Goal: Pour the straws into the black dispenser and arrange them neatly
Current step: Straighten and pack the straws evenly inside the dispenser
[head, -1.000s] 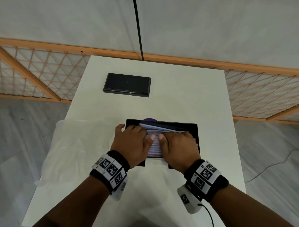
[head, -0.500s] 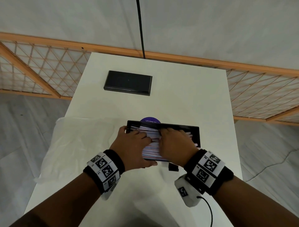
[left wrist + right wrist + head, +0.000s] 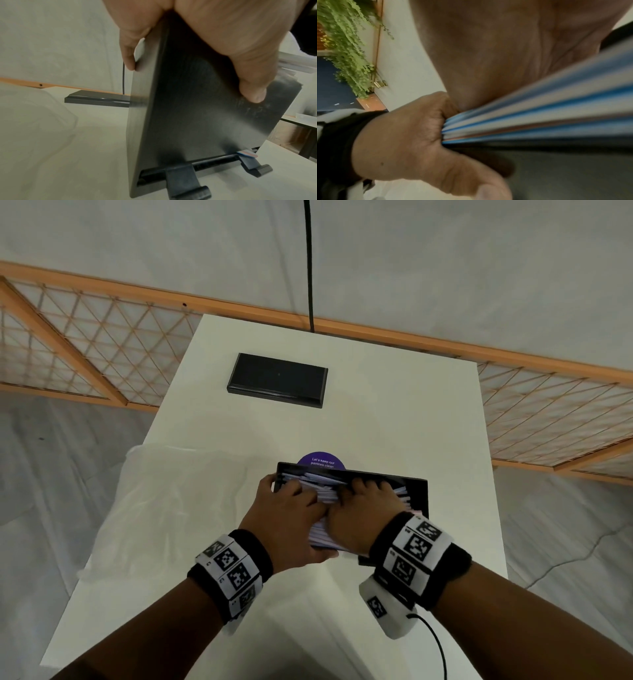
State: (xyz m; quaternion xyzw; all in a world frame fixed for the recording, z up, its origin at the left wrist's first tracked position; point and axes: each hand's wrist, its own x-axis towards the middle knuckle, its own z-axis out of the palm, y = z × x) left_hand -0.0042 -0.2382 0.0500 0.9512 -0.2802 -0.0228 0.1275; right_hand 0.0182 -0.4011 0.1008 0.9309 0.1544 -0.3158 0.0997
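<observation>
The black dispenser [image 3: 416, 491] stands open-topped near the table's middle, tipped on its front feet. Striped paper straws [image 3: 322, 491] fill it, some lying askew. My left hand [image 3: 291, 508] grips the dispenser's left end, its thumb [image 3: 254, 94] on the dark front wall [image 3: 197, 115] and a finger on the side. Inside the box, my right hand [image 3: 366, 508] lies palm down on the straws [image 3: 539, 115]; its fingertips are hidden. One straw end [image 3: 247, 154] shows at the bottom slot.
The black lid [image 3: 277, 380] lies flat at the far side of the white table [image 3: 394, 405]. A crumpled clear plastic bag [image 3: 178, 501] covers the left part. A purple round sticker [image 3: 322, 462] sits behind the dispenser. A black cable [image 3: 310, 268] hangs at the back.
My left hand has left the straws and taken hold of the dispenser's left end. The dispenser has tipped up. My right hand has slid further back over the straws.
</observation>
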